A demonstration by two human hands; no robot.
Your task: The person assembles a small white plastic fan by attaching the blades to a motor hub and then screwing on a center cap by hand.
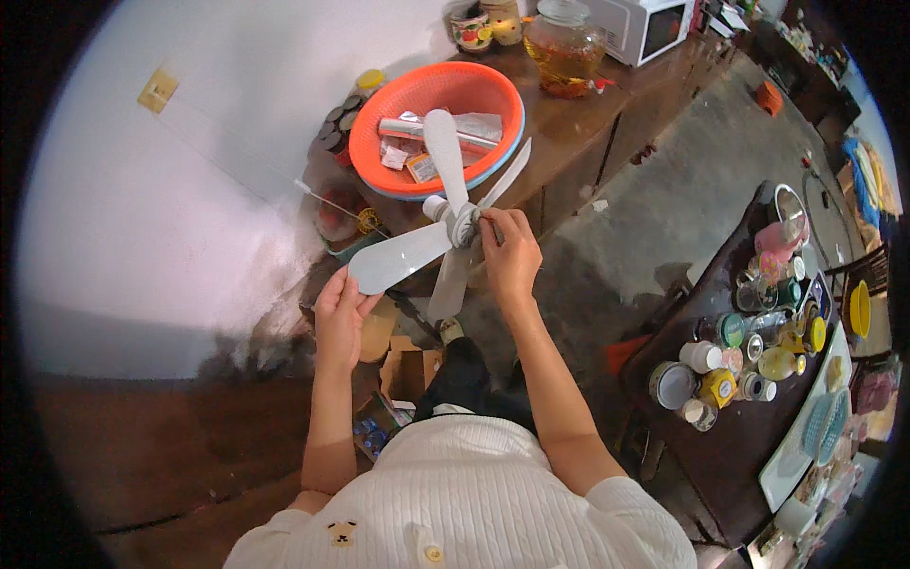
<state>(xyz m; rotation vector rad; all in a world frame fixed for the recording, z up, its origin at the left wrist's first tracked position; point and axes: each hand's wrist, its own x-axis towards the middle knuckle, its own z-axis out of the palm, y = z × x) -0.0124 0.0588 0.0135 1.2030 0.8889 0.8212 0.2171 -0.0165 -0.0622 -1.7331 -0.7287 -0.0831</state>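
A pale grey fan blade set (400, 258) with several blades around a round hub is up in front of me, just this side of an orange basket. By the tip of its lower left blade, my left hand (339, 313) grips it between thumb and fingers. My right hand (512, 248) has its thumb and fingertips closed at the hub's right side. A short white cylindrical piece (435, 208) sits behind the hub. Whether the right fingers also pinch some small part there, I cannot make out.
An orange plastic basket (517, 104) with packets and a foil roll stands on the brown cabinet (607, 109). Behind it are a glass jar of amber liquid (565, 57) and a white microwave (633, 28). A dark table (682, 332) crowded with jars stands right. An open cardboard box (409, 372) lies below.
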